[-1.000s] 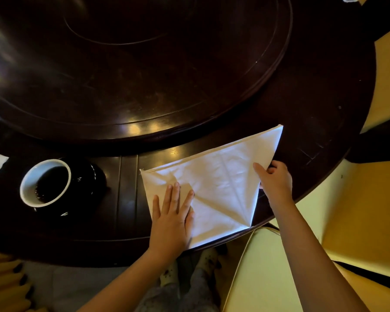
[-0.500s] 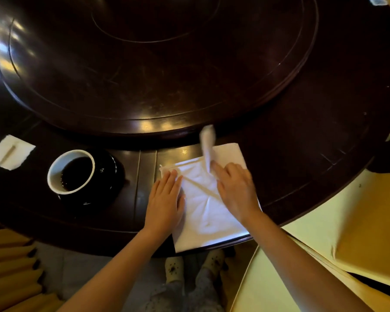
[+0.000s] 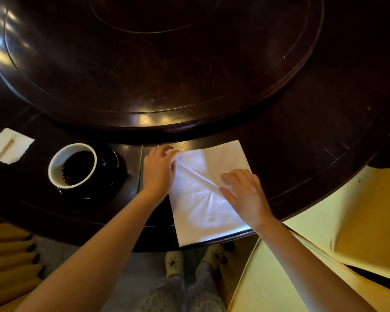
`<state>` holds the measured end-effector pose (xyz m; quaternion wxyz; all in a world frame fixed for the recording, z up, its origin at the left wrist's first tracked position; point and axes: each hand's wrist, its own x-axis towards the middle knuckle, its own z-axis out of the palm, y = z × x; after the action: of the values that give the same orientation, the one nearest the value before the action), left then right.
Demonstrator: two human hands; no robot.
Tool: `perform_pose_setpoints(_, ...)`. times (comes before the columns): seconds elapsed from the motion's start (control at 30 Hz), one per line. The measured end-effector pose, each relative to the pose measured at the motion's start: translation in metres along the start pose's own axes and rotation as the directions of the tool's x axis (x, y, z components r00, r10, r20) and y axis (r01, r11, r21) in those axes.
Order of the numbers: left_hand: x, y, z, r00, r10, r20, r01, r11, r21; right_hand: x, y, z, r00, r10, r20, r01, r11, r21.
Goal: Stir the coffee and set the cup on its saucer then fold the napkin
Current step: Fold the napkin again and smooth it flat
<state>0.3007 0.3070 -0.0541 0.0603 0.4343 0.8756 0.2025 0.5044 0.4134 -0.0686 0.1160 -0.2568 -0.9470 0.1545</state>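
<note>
A white napkin (image 3: 203,206), folded into a rectangle with creases, lies at the near edge of the dark round table (image 3: 302,154). My left hand (image 3: 159,170) is at its far left corner, fingertips pinching that corner. My right hand (image 3: 243,192) rests on the napkin's right side with fingers spread and pressing down. A white cup (image 3: 72,165) with dark coffee stands on a black saucer (image 3: 109,163) to the left of the napkin.
A stir stick (image 3: 0,154) lies on a small white paper (image 3: 9,146) at the far left. A raised turntable (image 3: 167,64) fills the table's middle. Yellow-covered chairs (image 3: 358,221) stand to the right, another chair at lower left.
My right hand carried the napkin's right corner over to the left, folding it into a rectangle. My left hand moved up to the far left corner. The camera shifted.
</note>
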Motion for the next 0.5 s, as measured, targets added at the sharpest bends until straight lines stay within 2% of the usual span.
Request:
perform_pose_setpoints(0.2,0.006,-0.015,0.001,0.968,0.235,0.084,-0.243,0.964,0.106,-0.056,0.028,-0.023,0.954,0.253,-0.163,-0.228,0.96,0.161)
perform_pose_setpoints(0.3,0.008,-0.019,0.001,0.946,0.315,0.082,-0.323,0.937,0.135,-0.075,0.034,-0.025,0.952,0.276,-0.132,-0.248,0.949,0.196)
perform_pose_setpoints(0.5,0.005,-0.028,-0.002,0.932,0.359,0.049,-0.362,0.918,0.161,-0.088,0.033,-0.017,0.951,0.287,-0.119,-0.257,0.942,0.216)
